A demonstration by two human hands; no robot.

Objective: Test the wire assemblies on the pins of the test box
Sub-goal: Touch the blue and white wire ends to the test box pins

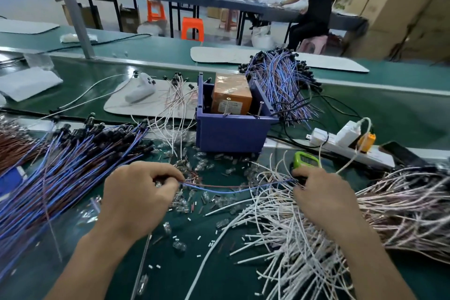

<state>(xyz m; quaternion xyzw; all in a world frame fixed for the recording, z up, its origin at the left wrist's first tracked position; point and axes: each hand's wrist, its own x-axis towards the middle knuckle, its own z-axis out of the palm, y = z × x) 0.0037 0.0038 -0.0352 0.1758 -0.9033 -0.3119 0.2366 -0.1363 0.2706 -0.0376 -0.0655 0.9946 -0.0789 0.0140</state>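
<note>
green matting covers the bench under a litter of wire. left hand [141, 192] pinches one end of a blue-and-brown wire assembly [231, 189] between thumb and fingers. right hand [323, 195] grips the other end, fingers curled round it. the assembly sags a little between them, its long axis running left to right. the blue-walled test box [233, 131] stands straight ahead beyond the wire's middle, neither hand clearly nearer. thin pins [260, 107] rise by its front rim, so i judge both ends must travel forward and up. blue wires [73, 161] heap at left, white wires [292, 238] at right.
</note>
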